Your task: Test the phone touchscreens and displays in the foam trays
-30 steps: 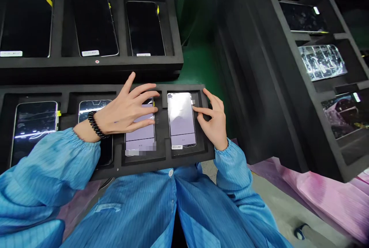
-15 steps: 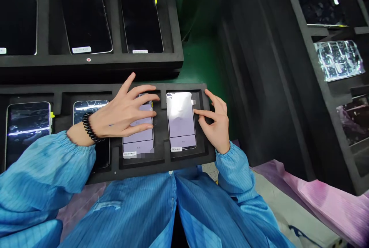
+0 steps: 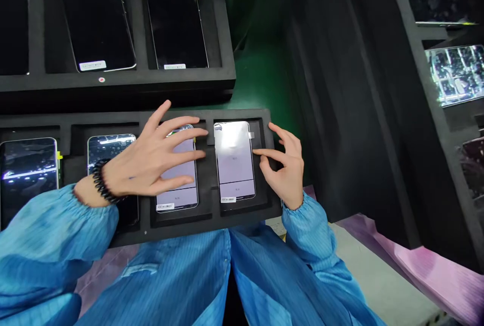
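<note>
Here | left hand (image 3: 145, 157): fingers splayed wide on phone (image 3: 177, 197) | right hand (image 3: 282, 169): fingers narrow against second phone (image 3: 234, 164)

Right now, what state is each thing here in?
Left hand: open, fingers spread over a phone.
That phone: face up in its slot, lilac film on.
Right hand: half open, forefinger at the next phone's edge.
Next phone: face up in its slot, lilac film on.
Black foam tray: phones seated, one per slot.
Upper tray phones: screens dark.
</note>
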`<state>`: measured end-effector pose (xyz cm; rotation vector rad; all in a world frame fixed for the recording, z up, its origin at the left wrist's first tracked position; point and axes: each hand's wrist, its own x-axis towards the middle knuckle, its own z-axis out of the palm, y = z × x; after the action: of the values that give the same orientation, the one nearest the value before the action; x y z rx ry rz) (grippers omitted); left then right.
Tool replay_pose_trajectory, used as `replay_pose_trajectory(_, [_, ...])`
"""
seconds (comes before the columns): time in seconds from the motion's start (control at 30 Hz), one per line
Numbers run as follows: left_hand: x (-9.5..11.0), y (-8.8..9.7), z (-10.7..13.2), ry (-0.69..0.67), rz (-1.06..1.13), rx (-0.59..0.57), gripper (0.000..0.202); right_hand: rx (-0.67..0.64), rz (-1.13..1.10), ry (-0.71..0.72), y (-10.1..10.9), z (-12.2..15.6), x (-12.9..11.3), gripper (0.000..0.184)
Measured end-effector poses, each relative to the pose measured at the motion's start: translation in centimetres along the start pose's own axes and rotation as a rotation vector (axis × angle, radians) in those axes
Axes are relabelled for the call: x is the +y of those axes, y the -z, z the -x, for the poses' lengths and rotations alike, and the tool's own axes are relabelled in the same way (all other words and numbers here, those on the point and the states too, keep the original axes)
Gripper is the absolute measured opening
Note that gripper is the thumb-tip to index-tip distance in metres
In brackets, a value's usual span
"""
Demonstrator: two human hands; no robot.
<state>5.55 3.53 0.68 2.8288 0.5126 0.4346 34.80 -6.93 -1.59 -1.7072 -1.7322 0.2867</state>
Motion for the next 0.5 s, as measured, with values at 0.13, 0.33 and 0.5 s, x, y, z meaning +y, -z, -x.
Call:
replay_pose_trajectory(0.13, [3.6, 1.4, 0.6, 0.057, -0.012, 0.186, 0.055, 0.050, 0.136, 0.008, -0.3, -1.6, -0.6, 0.006])
replay_pose_trajectory(0.33, [5.5, 0.6, 2.1, 0.219, -0.055, 0.327, 0.056, -0.110, 0.121, 0.180, -0.6, -3.2, -0.5, 0.013])
replay_pose_trajectory(0.5, [4.7, 0.5, 2.8, 0.297, -0.075, 0.341, 0.060, -0.335, -0.148, 0.450, 0.8, -2.4, 1.0, 0.022])
